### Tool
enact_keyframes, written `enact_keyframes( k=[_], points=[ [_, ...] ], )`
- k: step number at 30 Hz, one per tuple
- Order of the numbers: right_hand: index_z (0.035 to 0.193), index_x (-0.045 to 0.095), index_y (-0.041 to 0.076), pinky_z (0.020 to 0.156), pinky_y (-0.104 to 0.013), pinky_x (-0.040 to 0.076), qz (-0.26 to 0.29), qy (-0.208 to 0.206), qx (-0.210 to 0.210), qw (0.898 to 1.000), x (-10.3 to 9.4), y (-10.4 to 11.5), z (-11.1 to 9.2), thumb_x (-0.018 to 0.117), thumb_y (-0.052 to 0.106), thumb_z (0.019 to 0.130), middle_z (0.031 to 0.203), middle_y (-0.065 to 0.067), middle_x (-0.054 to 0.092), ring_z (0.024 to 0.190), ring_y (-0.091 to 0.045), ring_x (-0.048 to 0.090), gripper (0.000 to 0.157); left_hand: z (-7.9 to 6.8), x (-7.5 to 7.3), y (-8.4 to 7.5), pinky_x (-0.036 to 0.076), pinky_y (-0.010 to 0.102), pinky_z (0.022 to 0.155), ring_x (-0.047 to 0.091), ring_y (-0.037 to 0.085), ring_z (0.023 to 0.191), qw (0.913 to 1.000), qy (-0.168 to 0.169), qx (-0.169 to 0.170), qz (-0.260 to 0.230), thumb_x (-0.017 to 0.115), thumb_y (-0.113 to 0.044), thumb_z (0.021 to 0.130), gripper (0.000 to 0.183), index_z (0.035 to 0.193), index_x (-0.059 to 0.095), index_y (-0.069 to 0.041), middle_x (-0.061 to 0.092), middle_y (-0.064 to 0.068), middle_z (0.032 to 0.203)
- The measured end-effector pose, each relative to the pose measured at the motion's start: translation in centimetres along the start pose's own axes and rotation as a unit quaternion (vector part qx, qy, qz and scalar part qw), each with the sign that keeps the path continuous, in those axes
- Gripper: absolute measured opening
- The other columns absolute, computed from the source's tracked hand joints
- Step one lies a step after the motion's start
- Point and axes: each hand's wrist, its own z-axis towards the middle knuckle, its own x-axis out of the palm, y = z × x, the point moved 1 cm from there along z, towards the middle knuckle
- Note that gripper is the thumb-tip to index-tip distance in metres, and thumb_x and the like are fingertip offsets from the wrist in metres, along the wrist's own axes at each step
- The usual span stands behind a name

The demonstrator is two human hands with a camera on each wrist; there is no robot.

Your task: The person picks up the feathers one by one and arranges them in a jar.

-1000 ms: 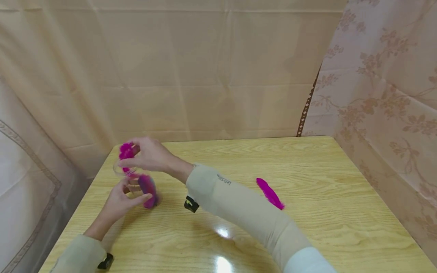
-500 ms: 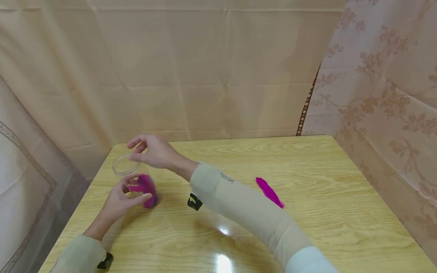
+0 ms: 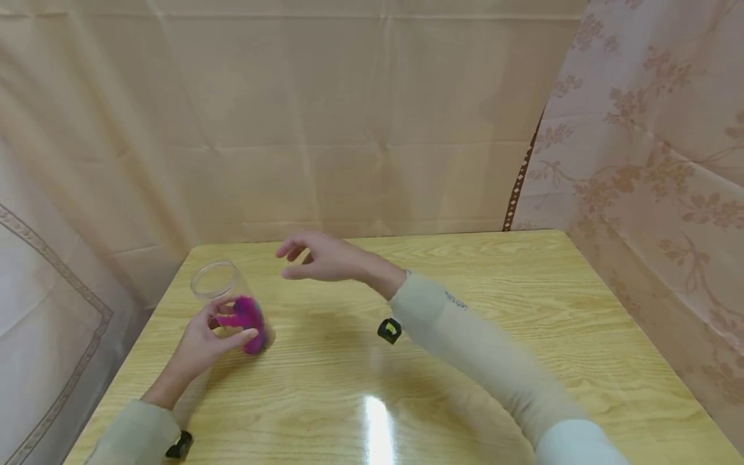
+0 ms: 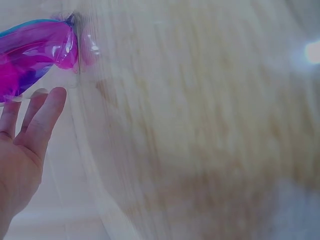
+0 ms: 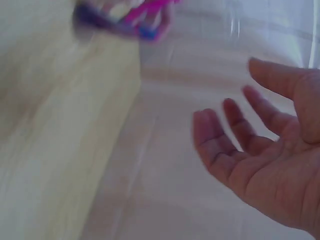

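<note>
A tall clear jar [image 3: 237, 276] stands on the left side of the table, its round open mouth upward. Feathers [image 3: 248, 318] in magenta, blue and purple lie bunched toward its bottom. My left hand [image 3: 200, 339] grips the lower part of the jar, thumb on the near side and fingers around the back. In the left wrist view, the fingers [image 4: 46, 120] rest against the clear wall beside the feathers. My right hand [image 3: 330, 258] is in the air to the right of the jar, fingers loosely bent with nothing between them.
The wood-grain table [image 3: 581, 323] reaches back to a beige curtain [image 3: 372, 129]. A floral curtain [image 3: 657, 148] hangs on the right. Black wrist cameras sit on both sleeves, and the right sleeve [image 3: 494, 355] crosses over the table's middle.
My right hand let a fluffy magenta feather drop into the jar, then moved away to the right. The feather lying on the table is now hidden by the right arm. My left hand stayed put.
</note>
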Motion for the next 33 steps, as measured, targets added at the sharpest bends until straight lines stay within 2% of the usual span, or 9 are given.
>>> enact_keyframes(
  k=[5, 12, 14, 17, 21, 24, 28, 30, 33],
  points=[
    [0.146, 0.048, 0.004, 0.107, -0.035, 0.043, -0.102, 0.055, 0.057, 0.992, -3.5, -3.1, -4.6, 0.067, 0.022, 0.1, 0.145, -0.009, 0.053, 0.132, -0.024, 0.05, 0.053, 0.1, 0.0, 0.2, 0.056, 0.029, 0.069, 0.065, 0.024, 0.095, 1.0, 0.002, -0.002, -0.005, 0.084, -0.019, 0.086, 0.068, 0.142, 0.048, -0.005, 0.059, 0.02, 0.119],
    [0.15, 0.044, 0.001, 0.107, -0.052, 0.041, -0.175, 0.081, 0.117, 0.974, -5.8, -9.0, -11.3, 0.072, 0.021, 0.097, 0.147, -0.021, 0.047, 0.132, -0.038, 0.047, 0.064, 0.7, -0.4, 0.9, 0.056, 0.029, 0.068, 0.065, 0.015, 0.092, 0.9999, 0.003, 0.008, -0.008, 0.084, -0.017, 0.086, 0.066, 0.14, 0.049, -0.004, 0.06, 0.02, 0.116],
    [0.149, 0.045, 0.0, 0.107, -0.055, 0.04, -0.18, 0.08, 0.13, 0.972, -5.9, -10.7, -13.4, 0.074, 0.02, 0.095, 0.145, -0.023, 0.046, 0.132, -0.04, 0.046, 0.065, 0.9, -0.4, 1.1, 0.056, 0.029, 0.069, 0.065, 0.017, 0.092, 0.9999, 0.004, 0.01, -0.009, 0.085, -0.017, 0.086, 0.066, 0.139, 0.05, -0.004, 0.06, 0.019, 0.116],
    [0.145, 0.049, -0.003, 0.107, -0.057, 0.04, -0.19, 0.065, 0.127, 0.971, -5.8, -13.1, -16.1, 0.077, 0.017, 0.092, 0.141, -0.024, 0.049, 0.13, -0.043, 0.047, 0.063, 1.1, -0.4, 1.3, 0.056, 0.029, 0.069, 0.064, 0.02, 0.093, 0.9999, 0.006, 0.008, -0.011, 0.084, -0.018, 0.086, 0.065, 0.14, 0.05, -0.004, 0.06, 0.019, 0.117],
    [0.142, 0.052, -0.004, 0.104, -0.058, 0.042, -0.199, 0.045, 0.126, 0.971, -5.7, -15.2, -19.5, 0.079, 0.015, 0.09, 0.137, -0.023, 0.053, 0.127, -0.044, 0.05, 0.062, 1.2, -0.5, 1.3, 0.055, 0.028, 0.07, 0.064, 0.022, 0.094, 0.9999, 0.008, 0.005, -0.01, 0.084, -0.019, 0.086, 0.067, 0.141, 0.049, -0.005, 0.06, 0.019, 0.118],
    [0.144, 0.051, -0.002, 0.105, -0.059, 0.04, -0.184, 0.057, 0.132, 0.972, -5.3, -15.9, -21.7, 0.084, 0.015, 0.085, 0.141, -0.02, 0.05, 0.13, -0.042, 0.048, 0.069, 1.3, -0.4, 1.4, 0.055, 0.028, 0.071, 0.064, 0.023, 0.095, 0.9999, 0.011, 0.007, -0.011, 0.084, -0.019, 0.086, 0.067, 0.141, 0.049, -0.005, 0.06, 0.019, 0.119],
    [0.147, 0.05, 0.001, 0.109, -0.059, 0.036, -0.19, 0.101, 0.13, 0.968, -4.4, -16.2, -23.9, 0.089, 0.022, 0.08, 0.151, -0.017, 0.042, 0.138, -0.041, 0.04, 0.08, 1.3, -0.3, 1.4, 0.056, 0.029, 0.07, 0.064, 0.025, 0.095, 0.9998, 0.012, 0.011, -0.011, 0.084, -0.018, 0.086, 0.067, 0.141, 0.049, -0.004, 0.06, 0.019, 0.119],
    [0.147, 0.05, 0.002, 0.111, -0.058, 0.035, -0.218, 0.117, 0.123, 0.961, -3.9, -16.3, -24.7, 0.088, 0.026, 0.08, 0.154, -0.017, 0.041, 0.14, -0.041, 0.039, 0.08, 1.3, -0.2, 1.4, 0.056, 0.028, 0.07, 0.064, 0.025, 0.095, 0.9998, 0.012, 0.014, -0.008, 0.084, -0.018, 0.086, 0.067, 0.141, 0.049, -0.004, 0.06, 0.019, 0.119],
    [0.144, 0.054, 0.001, 0.11, -0.058, 0.035, -0.247, 0.114, 0.112, 0.956, -3.5, -16.7, -25.8, 0.085, 0.031, 0.083, 0.153, -0.017, 0.044, 0.14, -0.042, 0.04, 0.074, 1.3, -0.2, 1.4, 0.056, 0.028, 0.07, 0.064, 0.026, 0.095, 0.9998, 0.011, 0.015, -0.009, 0.084, -0.017, 0.086, 0.067, 0.141, 0.048, -0.003, 0.059, 0.02, 0.118]
  ],
)
